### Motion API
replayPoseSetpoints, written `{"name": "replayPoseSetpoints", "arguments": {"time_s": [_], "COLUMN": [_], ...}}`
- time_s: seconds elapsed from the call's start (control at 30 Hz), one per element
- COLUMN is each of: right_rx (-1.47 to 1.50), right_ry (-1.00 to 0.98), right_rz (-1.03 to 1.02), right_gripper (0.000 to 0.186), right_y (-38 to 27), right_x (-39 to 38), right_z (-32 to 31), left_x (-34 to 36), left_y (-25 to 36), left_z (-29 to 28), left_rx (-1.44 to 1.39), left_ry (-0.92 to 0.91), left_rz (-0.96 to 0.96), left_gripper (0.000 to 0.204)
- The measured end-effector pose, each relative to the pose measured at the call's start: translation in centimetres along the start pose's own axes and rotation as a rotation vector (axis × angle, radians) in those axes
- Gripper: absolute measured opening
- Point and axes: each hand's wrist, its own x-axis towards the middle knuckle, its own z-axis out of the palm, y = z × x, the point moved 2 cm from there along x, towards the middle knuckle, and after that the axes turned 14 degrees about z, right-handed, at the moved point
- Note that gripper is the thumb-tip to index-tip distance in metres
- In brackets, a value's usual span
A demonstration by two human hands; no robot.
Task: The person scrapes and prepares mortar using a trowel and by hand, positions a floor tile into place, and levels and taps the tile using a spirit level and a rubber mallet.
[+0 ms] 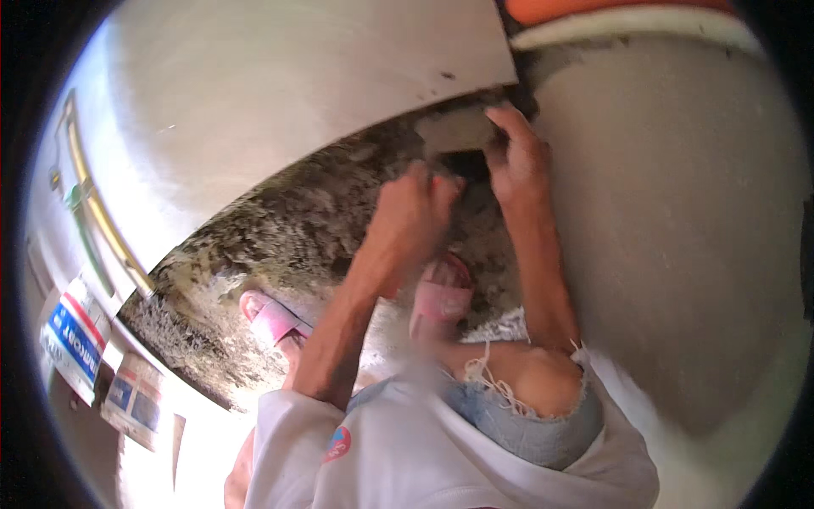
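Observation:
Blurred and closed, my left hand (407, 204) grips a small object with an orange-red bit showing, too hidden to name. Just to its right and higher up, my right hand (517, 161) has its fingers curled at the edge of a flat grey piece (449, 127). Both hands are over a dark, grimy strip of wet-looking floor (297, 195), between a pale smooth panel (322, 68) and a broad grey surface (670, 212).
My feet in pink sandals (271, 318) stand on the grimy strip. At the left lie a yellowish hose (110, 229) and two printed containers (72, 339). An orange object (610, 10) with a cream rim (636, 30) sits at the top right.

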Motion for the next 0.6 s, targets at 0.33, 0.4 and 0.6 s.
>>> {"name": "replayPoseSetpoints", "arguments": {"time_s": [0.33,0.4,0.6], "right_rx": [0.492,0.453,0.325], "right_ry": [-0.286,-0.348,-0.406], "right_rz": [0.676,0.755,0.795], "right_gripper": [0.007,0.005,0.012], "right_y": [-7.2,-9.4,-9.3], "right_x": [-8.5,-10.6,-11.9], "right_z": [6.0,8.7,13.2], "left_x": [-8.1,-11.4,-12.8], "left_y": [-0.8,-1.0,-3.5], "left_z": [-8.6,-13.0,-16.3], "left_rx": [0.059,0.049,-0.088], "left_ry": [-0.239,-0.296,-0.426], "left_rz": [-0.050,-0.010,-0.170], "left_gripper": [0.034,0.035,0.038]}}
